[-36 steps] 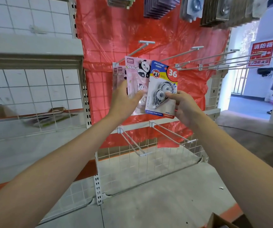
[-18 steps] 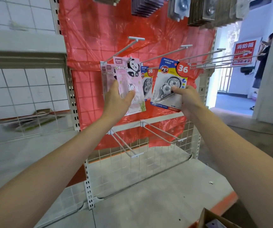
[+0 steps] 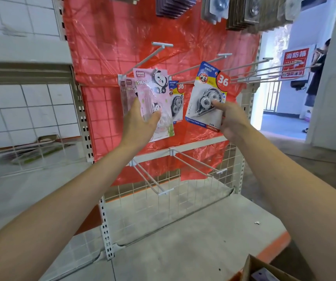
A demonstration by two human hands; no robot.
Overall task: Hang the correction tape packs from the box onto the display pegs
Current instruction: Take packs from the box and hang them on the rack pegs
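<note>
The left hand [image 3: 140, 123] holds a pink panda correction tape pack [image 3: 155, 102], thumb curled over its front and fingers behind it, up against the red-backed display panel [image 3: 106, 57]. Two more pink packs [image 3: 127, 86] hang just behind it on the leftmost peg [image 3: 142, 61], which slopes up to a white T-shaped tip. The right hand [image 3: 231, 118] grips a blue and yellow correction tape pack [image 3: 205, 94] marked 36, thumb pressed on the clear blister and fingers wrapped behind the lower right corner. The pack is tilted slightly, its top edge level with the second peg [image 3: 199, 64]; whether the hole is already over the peg cannot be told. Another blue pack [image 3: 176, 102] hangs between the two held ones, close to the panel. Further pegs [image 3: 264, 67] stretch off to the right, bare. Below, two lower pegs [image 3: 153, 179] jut out over the grey shelf [image 3: 183, 250]. The open cardboard box [image 3: 264, 270] sits at the bottom right corner
</note>
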